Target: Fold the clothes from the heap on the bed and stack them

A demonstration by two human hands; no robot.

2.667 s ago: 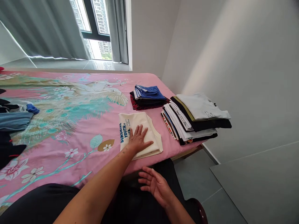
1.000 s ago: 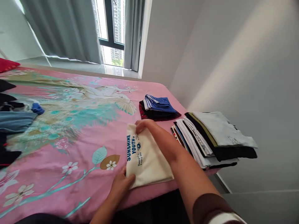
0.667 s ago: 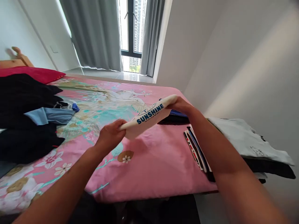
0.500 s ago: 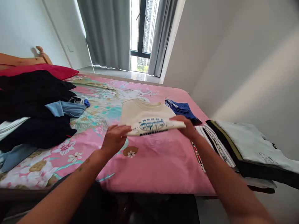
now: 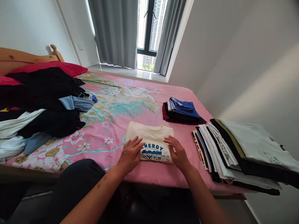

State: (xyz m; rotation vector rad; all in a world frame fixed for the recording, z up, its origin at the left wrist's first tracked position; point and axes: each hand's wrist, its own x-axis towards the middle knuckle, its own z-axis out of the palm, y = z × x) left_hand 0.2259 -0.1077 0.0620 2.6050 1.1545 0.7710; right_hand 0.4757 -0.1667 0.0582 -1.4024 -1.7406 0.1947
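A cream T-shirt (image 5: 151, 137) with blue "ENERGY" lettering and a printed row of cartoon faces lies folded into a neat rectangle near the bed's front edge. Over its left side rests my left hand (image 5: 132, 152), open, fingers stretched out flat on the cloth. On the opposite side my right hand (image 5: 177, 152) is also open, its fingertips touching the right edge of the shirt. Neither hand grips the fabric. The collar points away from me.
Folded shirts (image 5: 224, 149) form a leaning pile at the bed's right corner. Behind them sits a smaller stack topped by blue shorts (image 5: 184, 107). Loose black clothes (image 5: 51, 90) and a light blue garment (image 5: 78, 102) heap up on the left. My knee (image 5: 81, 174) touches the bedside.
The T-shirt, earlier held up by both hands with its near edge lifted, now lies flat and closer to me. Both hands have let go and spread over it.
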